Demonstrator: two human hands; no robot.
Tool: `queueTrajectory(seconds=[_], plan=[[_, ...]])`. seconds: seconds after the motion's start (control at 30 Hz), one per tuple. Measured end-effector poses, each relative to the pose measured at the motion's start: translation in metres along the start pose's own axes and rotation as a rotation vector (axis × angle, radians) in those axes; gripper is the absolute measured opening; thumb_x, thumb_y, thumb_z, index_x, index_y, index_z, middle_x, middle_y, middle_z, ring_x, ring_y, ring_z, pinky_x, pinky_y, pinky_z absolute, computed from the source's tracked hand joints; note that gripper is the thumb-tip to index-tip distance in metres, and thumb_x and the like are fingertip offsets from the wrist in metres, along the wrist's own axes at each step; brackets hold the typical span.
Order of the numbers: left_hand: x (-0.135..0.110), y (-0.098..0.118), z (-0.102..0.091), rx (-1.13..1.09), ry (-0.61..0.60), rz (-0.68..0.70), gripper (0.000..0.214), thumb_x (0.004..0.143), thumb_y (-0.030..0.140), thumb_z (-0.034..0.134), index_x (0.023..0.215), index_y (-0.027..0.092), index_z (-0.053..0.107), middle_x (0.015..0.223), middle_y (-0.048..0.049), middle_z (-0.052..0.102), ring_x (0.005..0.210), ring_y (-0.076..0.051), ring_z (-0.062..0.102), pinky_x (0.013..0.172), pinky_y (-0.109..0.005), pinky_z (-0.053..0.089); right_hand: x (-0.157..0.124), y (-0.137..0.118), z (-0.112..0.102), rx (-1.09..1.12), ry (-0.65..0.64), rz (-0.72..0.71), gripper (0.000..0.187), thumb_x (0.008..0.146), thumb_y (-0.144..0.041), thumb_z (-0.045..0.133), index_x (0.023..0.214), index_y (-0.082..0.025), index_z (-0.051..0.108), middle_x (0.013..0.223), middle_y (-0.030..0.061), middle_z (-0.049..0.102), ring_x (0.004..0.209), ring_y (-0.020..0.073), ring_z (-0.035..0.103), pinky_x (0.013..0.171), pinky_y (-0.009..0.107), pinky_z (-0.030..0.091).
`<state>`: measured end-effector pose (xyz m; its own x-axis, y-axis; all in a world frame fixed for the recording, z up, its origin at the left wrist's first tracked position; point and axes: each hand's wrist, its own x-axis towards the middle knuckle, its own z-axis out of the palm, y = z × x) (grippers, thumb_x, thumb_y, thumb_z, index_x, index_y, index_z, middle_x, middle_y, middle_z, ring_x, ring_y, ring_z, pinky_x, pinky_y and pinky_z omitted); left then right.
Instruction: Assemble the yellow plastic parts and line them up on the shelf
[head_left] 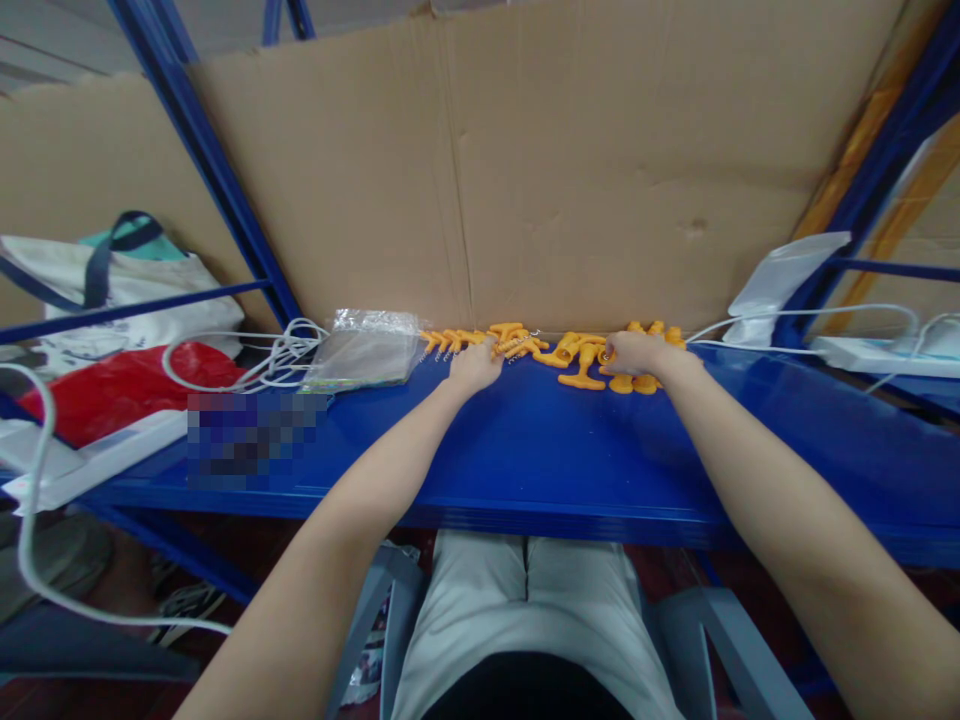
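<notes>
Yellow T-shaped plastic pieces lie along the back of a blue table, against a cardboard wall. On the left, a row of yellow pieces with thin metal spirals reaches my left hand, whose fingers are curled down among them. What those fingers hold is hidden. Over the right-hand group of yellow T-shaped handles, my right hand is closed with fingertips at one of the handles. Several more handles stand or lie around that hand, partly covered by it.
Left of the row is a stack of clear plastic bags. Beyond it are coiled white cable, a red bag and a white tote bag. A white power strip sits at right; blue posts frame the table.
</notes>
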<state>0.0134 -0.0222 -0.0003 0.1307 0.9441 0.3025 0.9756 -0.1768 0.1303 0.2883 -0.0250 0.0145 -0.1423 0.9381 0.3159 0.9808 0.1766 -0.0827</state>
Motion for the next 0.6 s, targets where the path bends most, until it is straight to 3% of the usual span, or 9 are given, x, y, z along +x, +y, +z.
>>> queueTrajectory(seconds=[0.07, 0.17, 0.27, 0.4, 0.6], plan=[[0.001, -0.001, 0.001, -0.008, 0.012, 0.022, 0.043, 0.101, 0.040, 0.037, 0.133, 0.020, 0.057, 0.123, -0.0145, 0.069, 0.117, -0.028, 0.065, 0.097, -0.039, 0.051, -0.006, -0.017, -0.010, -0.118, -0.105, 0.094, 0.021, 0.079, -0.026, 0.067, 0.097, -0.019, 0.076, 0.100, 0.0170, 0.075, 0.103, 0.0385, 0.068, 0.090, 0.055, 0.049], [0.005, -0.004, 0.005, -0.034, 0.067, 0.113, 0.040, 0.102, 0.038, 0.038, 0.118, 0.017, 0.067, 0.119, -0.0139, 0.068, 0.113, -0.027, 0.065, 0.096, -0.037, 0.051, -0.014, -0.038, -0.018, -0.187, -0.134, 0.074, 0.028, 0.085, -0.024, 0.058, 0.106, -0.018, 0.074, 0.114, 0.0173, 0.073, 0.112, 0.0365, 0.065, 0.093, 0.050, 0.047], [0.014, -0.012, 0.010, -0.088, 0.182, 0.313, 0.029, 0.096, 0.022, 0.047, 0.111, 0.017, 0.071, 0.118, -0.0110, 0.066, 0.113, -0.024, 0.062, 0.100, -0.036, 0.048, -0.019, -0.053, -0.018, -0.216, -0.200, 0.012, 0.029, 0.089, -0.027, 0.053, 0.110, -0.019, 0.072, 0.118, 0.0142, 0.072, 0.116, 0.0324, 0.064, 0.095, 0.046, 0.045], [0.029, -0.019, 0.014, -0.101, 0.316, 0.538, 0.036, 0.085, 0.005, 0.048, 0.101, 0.022, 0.075, 0.124, -0.0078, 0.065, 0.120, -0.024, 0.056, 0.104, -0.042, 0.044, -0.021, -0.061, -0.011, -0.231, -0.269, -0.034, 0.034, 0.093, -0.037, 0.049, 0.110, -0.018, 0.071, 0.124, 0.0133, 0.070, 0.118, 0.0321, 0.062, 0.098, 0.049, 0.043], [0.047, -0.008, 0.005, 0.038, 0.253, 0.674, 0.030, 0.089, 0.008, 0.048, 0.094, 0.019, 0.076, 0.132, -0.0119, 0.065, 0.130, -0.027, 0.052, 0.103, -0.046, 0.040, -0.018, -0.058, 0.000, -0.206, -0.263, -0.071, 0.037, 0.095, -0.042, 0.047, 0.110, -0.020, 0.072, 0.121, 0.0135, 0.071, 0.118, 0.0317, 0.061, 0.102, 0.054, 0.038]])
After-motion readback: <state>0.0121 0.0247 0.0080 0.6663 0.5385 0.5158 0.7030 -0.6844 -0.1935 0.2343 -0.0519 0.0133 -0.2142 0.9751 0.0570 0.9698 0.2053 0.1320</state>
